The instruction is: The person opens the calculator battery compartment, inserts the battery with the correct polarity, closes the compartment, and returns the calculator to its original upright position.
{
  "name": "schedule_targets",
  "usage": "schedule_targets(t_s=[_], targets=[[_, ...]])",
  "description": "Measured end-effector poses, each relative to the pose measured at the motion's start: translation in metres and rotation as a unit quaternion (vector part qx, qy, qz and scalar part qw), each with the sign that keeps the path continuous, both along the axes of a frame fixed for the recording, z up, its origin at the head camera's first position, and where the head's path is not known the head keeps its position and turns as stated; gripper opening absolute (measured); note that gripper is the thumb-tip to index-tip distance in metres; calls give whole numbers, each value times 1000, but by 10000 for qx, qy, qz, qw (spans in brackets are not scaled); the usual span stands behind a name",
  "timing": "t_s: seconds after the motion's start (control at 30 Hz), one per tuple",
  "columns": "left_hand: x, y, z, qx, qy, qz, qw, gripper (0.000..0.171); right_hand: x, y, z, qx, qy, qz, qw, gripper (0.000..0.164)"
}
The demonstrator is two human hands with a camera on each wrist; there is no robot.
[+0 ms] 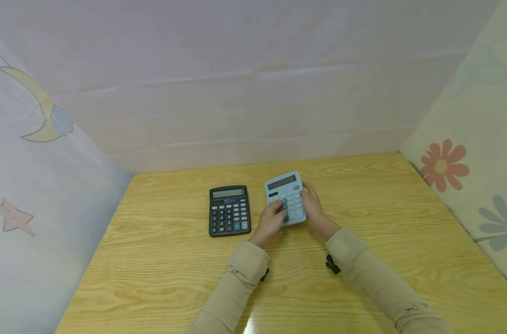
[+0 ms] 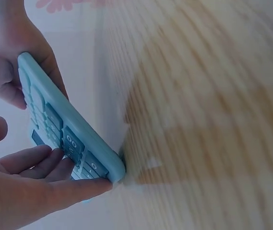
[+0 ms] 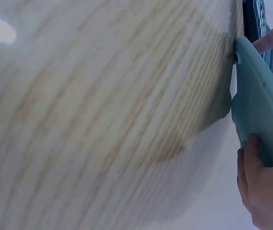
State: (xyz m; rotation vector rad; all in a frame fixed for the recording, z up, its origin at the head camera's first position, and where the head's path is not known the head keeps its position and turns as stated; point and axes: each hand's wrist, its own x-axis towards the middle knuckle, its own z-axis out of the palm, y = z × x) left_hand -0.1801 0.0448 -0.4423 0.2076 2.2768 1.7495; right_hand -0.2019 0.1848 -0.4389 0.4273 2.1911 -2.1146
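Just right of the table's middle, a light blue calculator point(image 1: 283, 188) is held tilted, its display toward the far side. My right hand point(image 1: 315, 211) grips it by the right edge, with fingers against its back point(image 3: 258, 115) in the right wrist view. My left hand point(image 1: 270, 222) reaches over the lower left keys. In the left wrist view, the left fingers point(image 2: 50, 189) are fairly straight and touch the keypad side near a corner, the thumb standing apart. A black calculator point(image 1: 230, 211) lies face up on the table to the left, its display lit with a digit.
The wooden table point(image 1: 166, 273) runs back to a pale cloth wall point(image 1: 253, 106). Printed cloth stands at both sides, with a moon point(image 1: 41, 102) on the left and flowers point(image 1: 441, 166) on the right. Dark straps point(image 1: 332, 264) show by the wrists.
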Motion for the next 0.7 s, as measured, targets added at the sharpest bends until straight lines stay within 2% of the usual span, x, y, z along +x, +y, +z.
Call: schedule_targets(t_s=[0.13,0.27,0.37,0.47,0.6,0.63,0.7], targets=[[1,-2,1,-419,250,-264,9985,45,-1,4,-3,-99,-130,81,9998,49],[1,-3,0,-986,625,-678,9908,46,-2,7,-6,-130,-195,177,9996,50],[0,-5,-2,-1518,929,-1077,9781,47,-2,10,-8,45,-200,272,9994,50],[-1,-7,-3,-2115,1347,-1433,9574,46,-3,12,-9,177,-226,320,9991,49],[-1,-8,-4,-2651,1858,-1585,9328,44,-4,15,-11,318,-328,278,9986,49],[-1,-8,-4,-2730,1907,-1554,9300,44,-5,16,-11,348,-358,268,9984,49],[0,-8,-4,-2774,1837,-1434,9320,45,-6,17,-13,315,-428,236,9983,49]])
